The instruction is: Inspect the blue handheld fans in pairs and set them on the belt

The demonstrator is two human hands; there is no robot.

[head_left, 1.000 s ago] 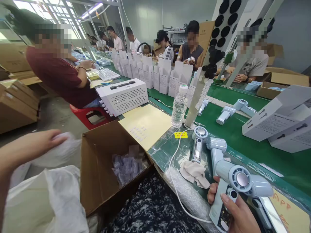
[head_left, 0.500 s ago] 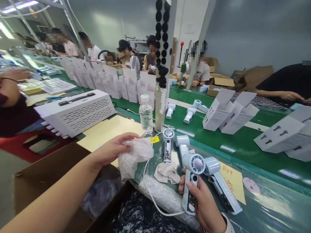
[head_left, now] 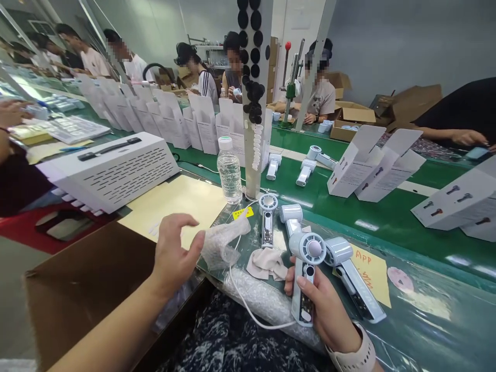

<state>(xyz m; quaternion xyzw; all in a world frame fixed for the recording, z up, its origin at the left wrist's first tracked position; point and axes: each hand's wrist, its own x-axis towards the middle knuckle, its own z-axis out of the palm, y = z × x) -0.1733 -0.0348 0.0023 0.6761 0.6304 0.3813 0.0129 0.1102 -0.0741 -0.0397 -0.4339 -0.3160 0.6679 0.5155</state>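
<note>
My right hand (head_left: pixel 320 299) is wrapped round the handle of a pale blue handheld fan (head_left: pixel 307 268), its round grille upward and a white cable (head_left: pixel 253 320) running to its lower end. My left hand (head_left: pixel 176 250) is empty, thumb and fingers apart, just left of a crumpled clear bubble-wrap bag (head_left: pixel 222 240) on the table edge. A beige cloth (head_left: pixel 266 263) lies between the bag and the held fan. Another fan (head_left: pixel 267 219) lies behind the cloth. Two more fans, one at the back (head_left: pixel 291 222) and one at the right (head_left: pixel 356 279), lie beside the held one.
A water bottle (head_left: pixel 229 170) stands by the post (head_left: pixel 253 155). At left are a white slotted metal box (head_left: pixel 112 170) and an open cardboard box (head_left: pixel 89 289). White cartons (head_left: pixel 358 163) and fans stand along the green conveyor (head_left: pixel 310 199). Several co-workers sit beyond.
My left hand has let go of the bubble-wrap bag and drawn back to the left, leaving it on the table. My right hand still holds the fan, nearly unmoved. The view has shifted slightly.
</note>
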